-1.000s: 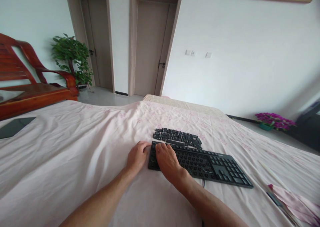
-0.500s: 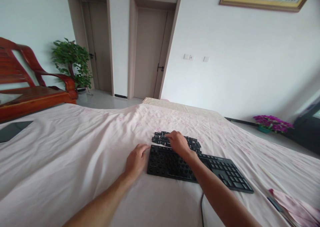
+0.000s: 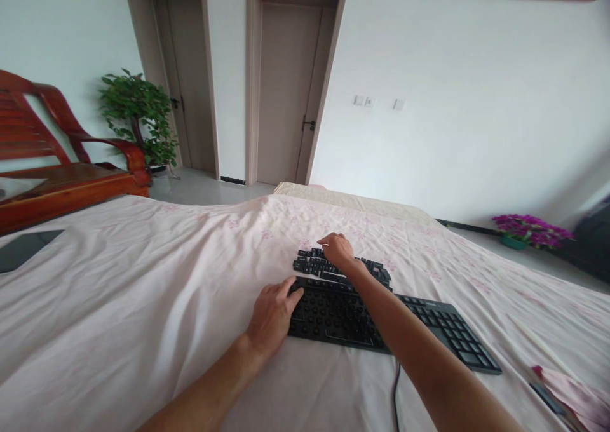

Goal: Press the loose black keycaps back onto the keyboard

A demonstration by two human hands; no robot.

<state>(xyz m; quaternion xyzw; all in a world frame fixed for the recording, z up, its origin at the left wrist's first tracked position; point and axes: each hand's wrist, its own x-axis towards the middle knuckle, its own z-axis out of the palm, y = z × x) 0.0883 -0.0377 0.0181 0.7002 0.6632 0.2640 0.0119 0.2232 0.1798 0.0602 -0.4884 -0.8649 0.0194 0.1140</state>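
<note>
A black keyboard [image 3: 429, 324] lies on a pink bed sheet [image 3: 143, 305]. Its left and middle part shows bare sockets, while the right end still has keys. Behind it sits a pile of loose black keycaps [image 3: 312, 263]. My left hand [image 3: 272, 312] lies on the sheet against the keyboard's left end, thumb on its corner, fingers apart. My right hand [image 3: 337, 249] reaches across the keyboard and rests on the far side of the keycap pile, fingers curled down. Whether it grips a keycap is hidden. The keyboard's cable [image 3: 395, 400] runs toward me.
A dark flat device [image 3: 23, 248] lies on the sheet at far left. A red wooden bench [image 3: 61, 184] and a potted plant [image 3: 138, 114] stand beyond it. Folded pink cloth [image 3: 576, 400] and a thin white stick [image 3: 548, 349] lie at right. Purple flowers [image 3: 528, 229] sit on the floor.
My right hand left the keyboard's sockets and moved back onto the keycap pile, then to its far edge. My left hand shifted slightly onto the keyboard's corner.
</note>
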